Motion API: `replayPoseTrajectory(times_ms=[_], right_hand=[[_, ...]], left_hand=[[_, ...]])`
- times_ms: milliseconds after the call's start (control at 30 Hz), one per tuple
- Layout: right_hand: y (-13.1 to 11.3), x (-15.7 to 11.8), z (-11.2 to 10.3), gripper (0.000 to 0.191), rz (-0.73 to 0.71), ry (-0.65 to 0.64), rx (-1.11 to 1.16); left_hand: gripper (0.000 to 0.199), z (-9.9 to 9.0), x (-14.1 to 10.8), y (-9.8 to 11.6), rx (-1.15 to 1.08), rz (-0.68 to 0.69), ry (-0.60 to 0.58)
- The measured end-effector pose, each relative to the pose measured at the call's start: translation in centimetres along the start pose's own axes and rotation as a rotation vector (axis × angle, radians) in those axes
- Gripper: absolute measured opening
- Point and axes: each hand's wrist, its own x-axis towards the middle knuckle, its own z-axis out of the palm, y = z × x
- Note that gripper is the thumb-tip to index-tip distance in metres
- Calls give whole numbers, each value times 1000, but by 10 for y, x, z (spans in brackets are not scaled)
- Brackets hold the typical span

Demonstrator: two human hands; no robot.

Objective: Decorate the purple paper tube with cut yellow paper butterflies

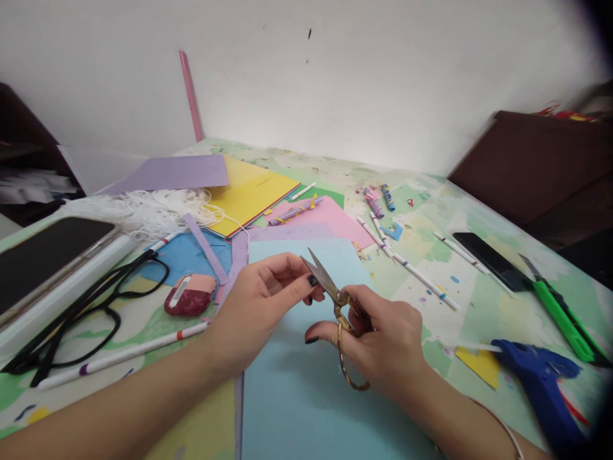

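My right hand (383,326) holds gold-handled scissors (341,300), with fingers through the loops. The blades point up and left, slightly apart. My left hand (268,300) is closed in a pinch beside the blades, its thumb and fingertips pressed together; anything between them is too small to make out. Both hands are above a light blue sheet of paper (297,396). Left of my left hand lie a red and pink earphone case (190,295) and a lilac paper strip (205,248).
Black glasses (117,319) and a tablet (52,255) lie at left. Behind are white string (148,214) and a yellow sheet (258,191). On the right are a phone (491,260), a green cutter (562,319) and a blue glue gun (541,383).
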Motion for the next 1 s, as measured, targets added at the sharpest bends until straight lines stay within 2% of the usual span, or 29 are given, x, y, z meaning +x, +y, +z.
replayPoseTrajectory(times_ms=[467, 1000], right_hand=[[0, 2, -2, 63, -4, 1, -42], [2, 1, -2, 64, -12, -16, -49]], left_hand=[[5, 0, 0, 5, 55, 61, 16], [5, -1, 1, 6, 88, 49, 18]])
